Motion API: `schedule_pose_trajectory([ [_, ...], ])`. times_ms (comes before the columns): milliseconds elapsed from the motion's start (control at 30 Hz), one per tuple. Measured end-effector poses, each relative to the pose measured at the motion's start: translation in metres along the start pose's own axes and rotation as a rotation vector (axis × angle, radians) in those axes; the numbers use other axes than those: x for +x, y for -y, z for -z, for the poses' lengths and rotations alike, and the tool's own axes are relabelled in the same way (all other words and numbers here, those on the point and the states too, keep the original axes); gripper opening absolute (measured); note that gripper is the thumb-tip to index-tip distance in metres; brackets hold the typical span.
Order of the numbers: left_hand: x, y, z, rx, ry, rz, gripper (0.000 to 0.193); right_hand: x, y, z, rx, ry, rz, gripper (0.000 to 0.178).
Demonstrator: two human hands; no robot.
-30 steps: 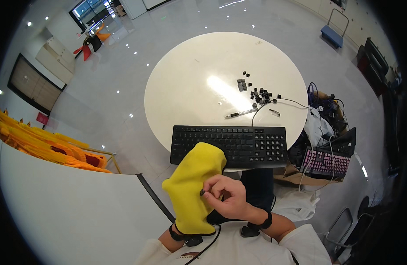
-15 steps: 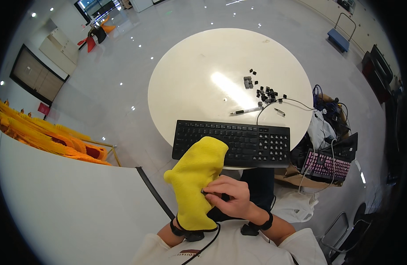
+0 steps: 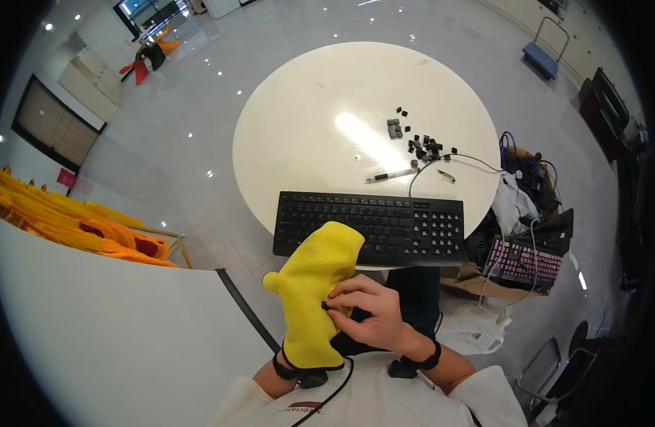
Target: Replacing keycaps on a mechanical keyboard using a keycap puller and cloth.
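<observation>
A yellow cloth (image 3: 310,274) with dark edging lies draped over my left hand, whose fingers it hides; only the wrist with a dark band (image 3: 282,368) comes out below. Against the cloth, my right hand (image 3: 374,313) pinches a small black keycap (image 3: 325,305) between thumb and fingers. Just beyond both hands, a black keyboard (image 3: 349,220) lies at the near edge of the table, partly covered by the cloth from this angle. Keys on its right-hand number block have no caps.
Loose black keycaps (image 3: 427,148) and a grey group (image 3: 393,129) lie on the round white table (image 3: 292,128). A pen (image 3: 391,175) and its cap (image 3: 446,176) are near the keyboard cable. At right stands a cardboard box (image 3: 477,286) with a pink-keyed keyboard (image 3: 524,263).
My right fingers have shifted slightly on the cloth, and more of the black keycap shows at their tips. The whole view has moved a little.
</observation>
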State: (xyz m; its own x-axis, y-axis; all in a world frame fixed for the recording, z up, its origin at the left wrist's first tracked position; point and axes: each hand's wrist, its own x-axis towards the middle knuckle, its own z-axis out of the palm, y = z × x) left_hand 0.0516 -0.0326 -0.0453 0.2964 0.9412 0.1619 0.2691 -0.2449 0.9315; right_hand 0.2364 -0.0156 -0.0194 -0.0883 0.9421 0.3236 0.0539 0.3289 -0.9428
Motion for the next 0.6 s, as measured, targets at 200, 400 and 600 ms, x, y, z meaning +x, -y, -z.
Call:
schedule_pose_trajectory([
  [200,0.005,-0.004,0.0,0.069,-0.004,-0.036,0.041,0.003,-0.003,-0.001,-0.107,0.002,0.157,0.021],
  [400,0.015,-0.013,0.001,0.186,-0.015,-0.093,0.04,0.002,-0.001,0.003,-0.035,0.06,0.006,0.017],
  [600,0.039,-0.029,0.013,0.449,-0.012,-0.212,0.04,0.008,-0.007,0.036,0.072,0.043,-0.056,0.013],
])
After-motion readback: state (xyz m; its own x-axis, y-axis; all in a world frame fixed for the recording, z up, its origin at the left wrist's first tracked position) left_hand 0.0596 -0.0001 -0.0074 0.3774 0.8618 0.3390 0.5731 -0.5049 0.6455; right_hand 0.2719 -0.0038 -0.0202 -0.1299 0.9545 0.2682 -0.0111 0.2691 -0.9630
